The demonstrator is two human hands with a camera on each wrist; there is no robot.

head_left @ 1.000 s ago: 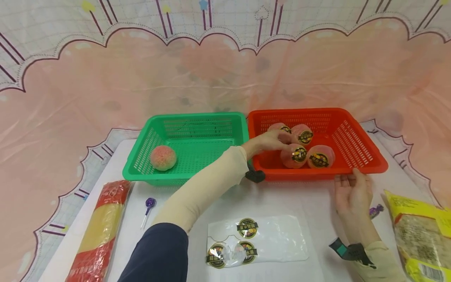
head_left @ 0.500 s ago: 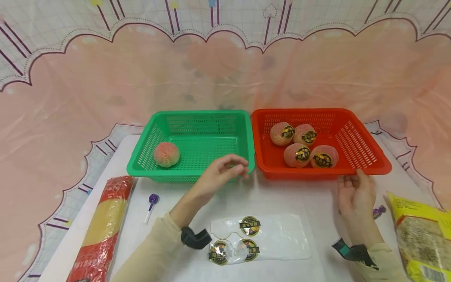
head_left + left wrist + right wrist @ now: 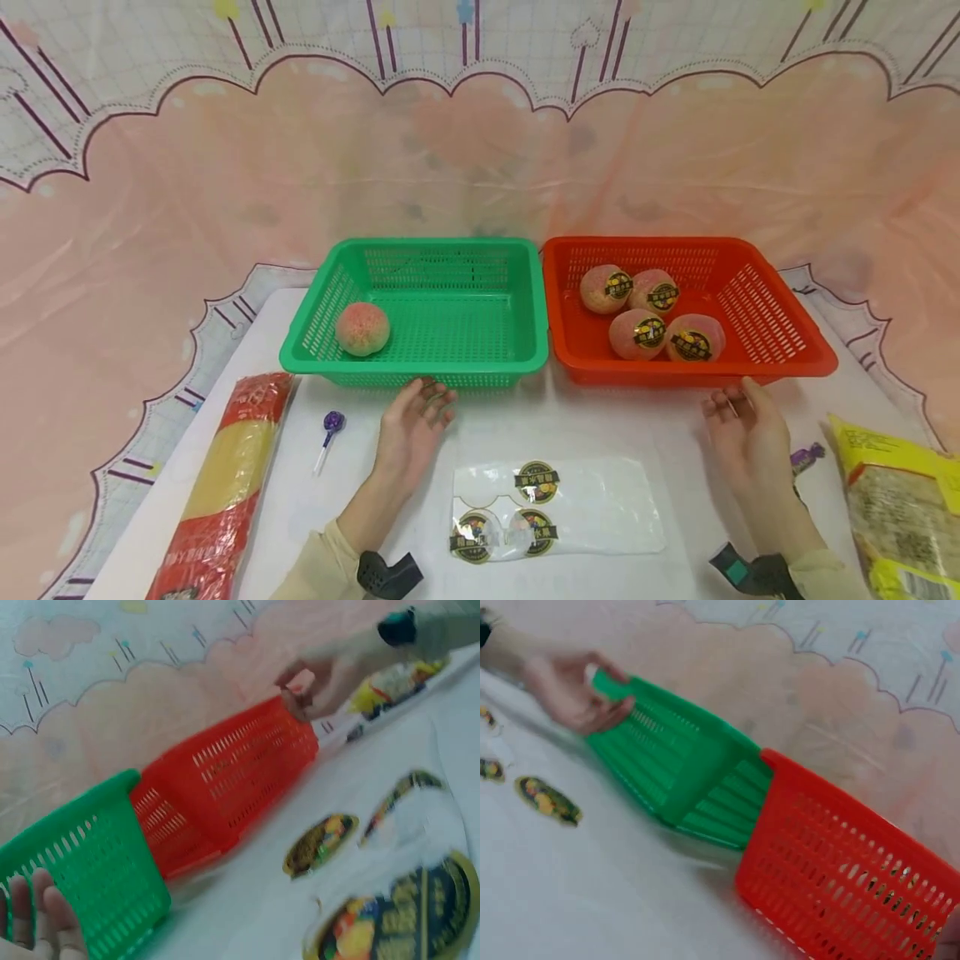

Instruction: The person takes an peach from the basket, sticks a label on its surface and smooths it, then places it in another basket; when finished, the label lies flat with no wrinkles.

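Observation:
My left hand [image 3: 411, 433] is just in front of the green basket [image 3: 420, 367], palm turned up and fingers loosely bent, holding nothing. One pink peach [image 3: 363, 328] without a label sits at the left inside that basket. At the front edge of the red basket [image 3: 697, 372], my right hand [image 3: 750, 437] lies palm up with relaxed fingers, its fingertips close below the rim. Several peaches [image 3: 637, 333] with black-and-gold labels are grouped in the left half of the red basket. Between the hands lies a clear plastic sheet [image 3: 607, 504] bearing round black-and-gold labels [image 3: 537, 482].
At the left are a red-and-yellow packet [image 3: 225, 475] and a purple lollipop [image 3: 332, 423]. A purple wrapped candy [image 3: 807, 457] and a yellow bag [image 3: 900, 500] lie at the right. Both baskets stand side by side at the back of the white table [image 3: 585, 575], before a patterned cloth [image 3: 315, 200].
My left hand has left the peaches in the red basket and drawn back left and toward me, to the green basket's front. My right hand has slipped slightly down from the red rim.

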